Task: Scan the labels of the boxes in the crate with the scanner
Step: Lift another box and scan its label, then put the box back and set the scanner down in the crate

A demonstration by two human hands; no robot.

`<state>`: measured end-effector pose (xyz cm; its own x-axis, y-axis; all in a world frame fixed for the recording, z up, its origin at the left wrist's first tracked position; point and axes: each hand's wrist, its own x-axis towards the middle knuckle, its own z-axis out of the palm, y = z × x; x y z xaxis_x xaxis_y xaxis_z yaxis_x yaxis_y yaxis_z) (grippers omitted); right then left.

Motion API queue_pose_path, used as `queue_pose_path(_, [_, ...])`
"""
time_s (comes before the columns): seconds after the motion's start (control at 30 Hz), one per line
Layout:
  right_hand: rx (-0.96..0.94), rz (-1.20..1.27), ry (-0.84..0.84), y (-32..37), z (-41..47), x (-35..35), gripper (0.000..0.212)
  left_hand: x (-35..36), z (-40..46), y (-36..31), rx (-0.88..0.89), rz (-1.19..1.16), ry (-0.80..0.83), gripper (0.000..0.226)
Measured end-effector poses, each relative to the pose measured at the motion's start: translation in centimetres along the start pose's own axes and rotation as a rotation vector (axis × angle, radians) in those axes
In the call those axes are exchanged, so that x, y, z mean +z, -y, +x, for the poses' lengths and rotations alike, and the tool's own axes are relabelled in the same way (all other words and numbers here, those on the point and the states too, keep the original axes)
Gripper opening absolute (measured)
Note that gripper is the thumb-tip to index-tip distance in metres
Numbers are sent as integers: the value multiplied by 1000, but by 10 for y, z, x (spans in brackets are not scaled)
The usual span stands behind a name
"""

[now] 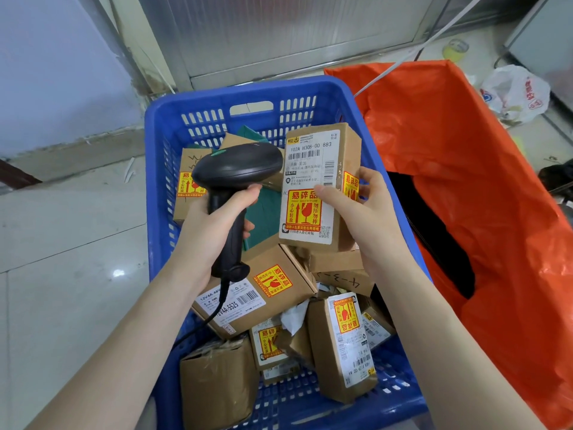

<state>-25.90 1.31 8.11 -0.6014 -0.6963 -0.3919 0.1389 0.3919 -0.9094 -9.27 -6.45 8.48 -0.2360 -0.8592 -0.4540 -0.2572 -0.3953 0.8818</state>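
My left hand (214, 225) grips the handle of a black corded scanner (237, 172), whose head points right, over the blue crate (248, 91). My right hand (362, 209) holds a cardboard box (316, 169) upright above the crate, thumb on its white shipping label, the barcode facing me. The scanner head sits just left of that box's label. Several more cardboard boxes (257, 293) with white labels and red-yellow fragile stickers lie piled in the crate below.
An orange bag (465, 181) stands open directly right of the crate. A white plastic bag (517, 94) and a tape roll (455, 49) lie on the tiled floor at the far right. A metal door closes off the back.
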Motion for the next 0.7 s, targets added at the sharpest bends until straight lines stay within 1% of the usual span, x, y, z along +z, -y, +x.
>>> queue_pose_path(0.1, [-40, -66, -4, 9, 5, 5, 78, -1, 5, 0, 20, 13, -43, 38])
queue_pose_path(0.17, [-94, -118, -9, 16, 9, 9, 79, -3, 7, -2, 29, 17, -70, 31])
queue_pose_path(0.27, [-183, -197, 2, 25, 18, 17, 71, -10, 12, -5, 40, 7, -102, 22])
queue_pose_path(0.37, [-246, -330, 31, 29, 29, 28, 54, -22, 22, -5, 22, -16, -133, 30])
queue_pose_path(0.43, [-276, -441, 72, 32, 37, 36, 44, -30, 29, -5, 8, -40, -145, 29])
queue_pose_path(0.5, [-294, -552, 127, 33, 42, 43, 39, -35, 35, -6, -3, -54, -143, 25])
queue_pose_path(0.6, [-312, -710, 221, 31, 49, 56, 36, -41, 42, -4, -12, -52, -128, 21])
queue_pose_path(0.7, [-338, -890, 338, 25, 54, 71, 37, -42, 44, 2, -8, -39, -114, 15])
